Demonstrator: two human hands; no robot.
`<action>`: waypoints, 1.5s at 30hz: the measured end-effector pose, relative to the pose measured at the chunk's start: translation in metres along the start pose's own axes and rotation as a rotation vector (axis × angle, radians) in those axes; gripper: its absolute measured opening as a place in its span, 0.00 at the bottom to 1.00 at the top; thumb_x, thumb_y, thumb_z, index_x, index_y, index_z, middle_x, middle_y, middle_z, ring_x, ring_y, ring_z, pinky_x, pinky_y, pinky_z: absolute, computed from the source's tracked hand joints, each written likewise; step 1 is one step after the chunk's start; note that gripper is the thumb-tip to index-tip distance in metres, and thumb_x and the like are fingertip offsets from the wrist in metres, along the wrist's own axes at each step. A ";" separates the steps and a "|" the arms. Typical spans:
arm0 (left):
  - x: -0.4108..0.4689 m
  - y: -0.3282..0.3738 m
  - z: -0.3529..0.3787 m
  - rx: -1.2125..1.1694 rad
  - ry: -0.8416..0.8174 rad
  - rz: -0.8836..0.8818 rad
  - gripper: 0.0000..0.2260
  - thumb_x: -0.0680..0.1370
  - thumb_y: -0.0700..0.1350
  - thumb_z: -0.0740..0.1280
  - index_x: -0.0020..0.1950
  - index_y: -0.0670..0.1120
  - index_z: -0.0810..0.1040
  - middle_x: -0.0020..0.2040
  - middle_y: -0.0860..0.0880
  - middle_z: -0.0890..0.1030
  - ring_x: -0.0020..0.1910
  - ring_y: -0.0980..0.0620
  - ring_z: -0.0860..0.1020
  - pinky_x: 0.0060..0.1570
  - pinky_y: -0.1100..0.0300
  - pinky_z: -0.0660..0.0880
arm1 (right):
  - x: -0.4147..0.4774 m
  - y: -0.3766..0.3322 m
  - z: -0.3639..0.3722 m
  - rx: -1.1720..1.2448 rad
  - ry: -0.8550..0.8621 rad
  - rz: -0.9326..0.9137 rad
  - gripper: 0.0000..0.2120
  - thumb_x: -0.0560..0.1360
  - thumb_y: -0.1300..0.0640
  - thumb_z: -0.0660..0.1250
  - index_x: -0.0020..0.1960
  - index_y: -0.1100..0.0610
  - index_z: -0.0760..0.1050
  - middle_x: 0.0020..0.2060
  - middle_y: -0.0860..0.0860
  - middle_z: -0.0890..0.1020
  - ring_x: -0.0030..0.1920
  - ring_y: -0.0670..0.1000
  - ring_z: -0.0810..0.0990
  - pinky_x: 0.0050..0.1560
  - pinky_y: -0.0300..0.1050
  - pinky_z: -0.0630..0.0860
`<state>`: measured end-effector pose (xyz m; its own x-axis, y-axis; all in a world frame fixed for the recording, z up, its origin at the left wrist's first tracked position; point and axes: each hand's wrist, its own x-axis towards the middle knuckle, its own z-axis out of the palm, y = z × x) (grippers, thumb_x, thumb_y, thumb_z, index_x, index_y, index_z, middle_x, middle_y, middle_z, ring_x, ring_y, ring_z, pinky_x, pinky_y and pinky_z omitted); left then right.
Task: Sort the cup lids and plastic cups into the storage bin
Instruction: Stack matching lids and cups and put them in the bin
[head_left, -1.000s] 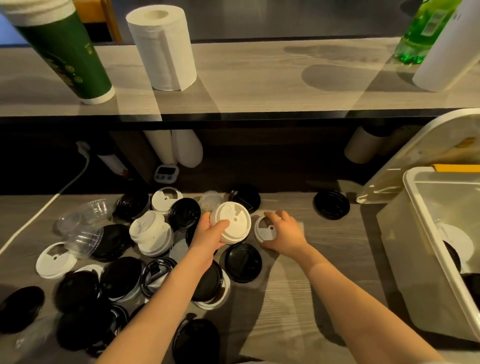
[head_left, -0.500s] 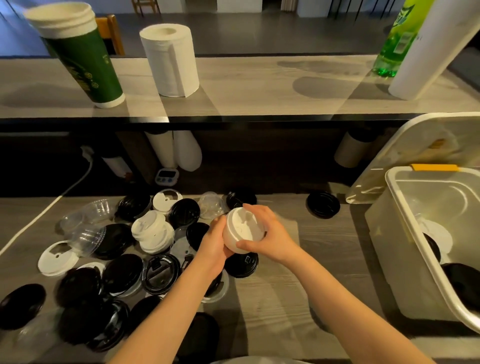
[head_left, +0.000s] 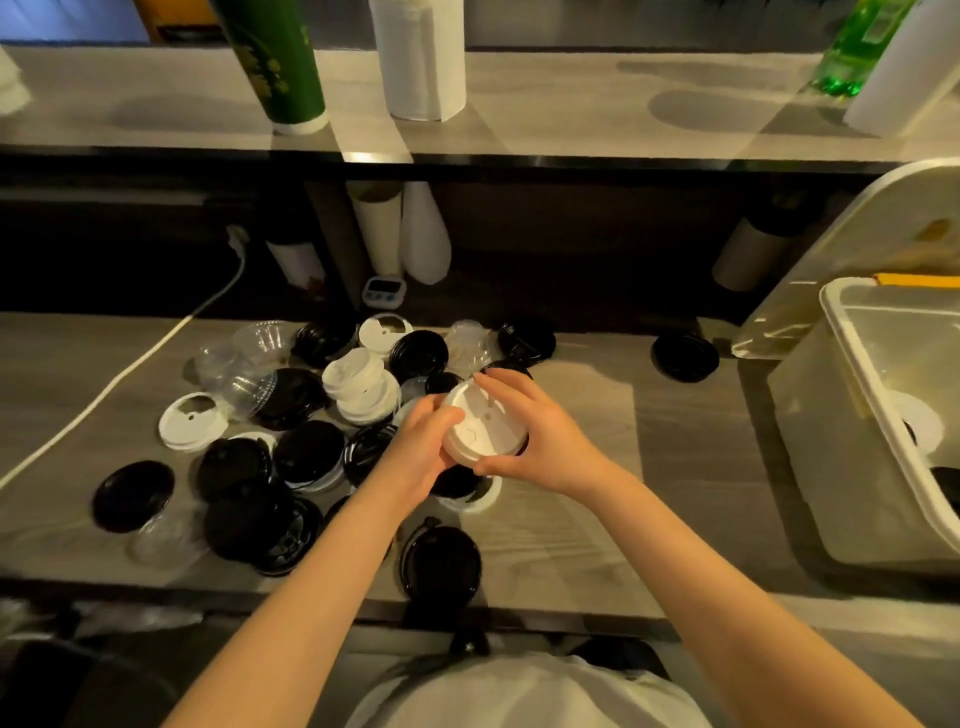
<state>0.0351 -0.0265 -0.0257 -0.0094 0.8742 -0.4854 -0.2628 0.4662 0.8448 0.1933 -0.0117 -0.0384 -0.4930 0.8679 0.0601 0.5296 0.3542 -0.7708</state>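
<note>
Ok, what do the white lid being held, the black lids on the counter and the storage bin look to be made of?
The white lid looks like thin moulded plastic, matte, with an embossed sip hole; pressed fibre is possible. The black lids look like thin glossy plastic, catching highlights. The storage bin seems to be translucent semi-rigid plastic, with milky walls.

Two bare hands over a wooden counter, left hand (head_left: 421, 447) and right hand (head_left: 535, 441) gripping a stack of white lids (head_left: 480, 423), scattered black lids (head_left: 309, 452) beneath, translucent storage bin (head_left: 831, 441) at right.

Wooden counter (head_left: 597, 525) strewn with cup lids (head_left: 306, 452).
</note>
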 end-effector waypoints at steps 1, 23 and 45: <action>-0.002 -0.003 -0.007 -0.002 0.043 0.005 0.11 0.79 0.37 0.58 0.60 0.43 0.71 0.52 0.44 0.78 0.49 0.50 0.78 0.42 0.56 0.75 | -0.001 -0.001 0.007 -0.003 -0.014 0.005 0.44 0.66 0.51 0.77 0.75 0.49 0.58 0.73 0.49 0.61 0.72 0.48 0.61 0.69 0.42 0.62; -0.046 -0.036 -0.118 -0.261 0.494 0.072 0.13 0.77 0.37 0.60 0.60 0.47 0.68 0.57 0.44 0.74 0.54 0.47 0.75 0.47 0.54 0.75 | -0.053 0.006 0.126 -0.476 -0.440 0.046 0.41 0.67 0.42 0.72 0.74 0.48 0.57 0.70 0.51 0.63 0.69 0.57 0.63 0.67 0.53 0.64; -0.014 -0.008 0.065 -0.068 -0.018 0.074 0.10 0.79 0.39 0.60 0.59 0.46 0.69 0.55 0.46 0.75 0.51 0.49 0.76 0.34 0.61 0.74 | -0.117 0.015 -0.059 0.080 0.491 0.328 0.32 0.67 0.44 0.71 0.68 0.49 0.67 0.59 0.43 0.70 0.60 0.39 0.69 0.59 0.30 0.65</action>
<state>0.0998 -0.0332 -0.0111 -0.0140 0.9085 -0.4177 -0.3273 0.3906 0.8604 0.3000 -0.0874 -0.0193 0.0744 0.9938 0.0829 0.5375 0.0301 -0.8427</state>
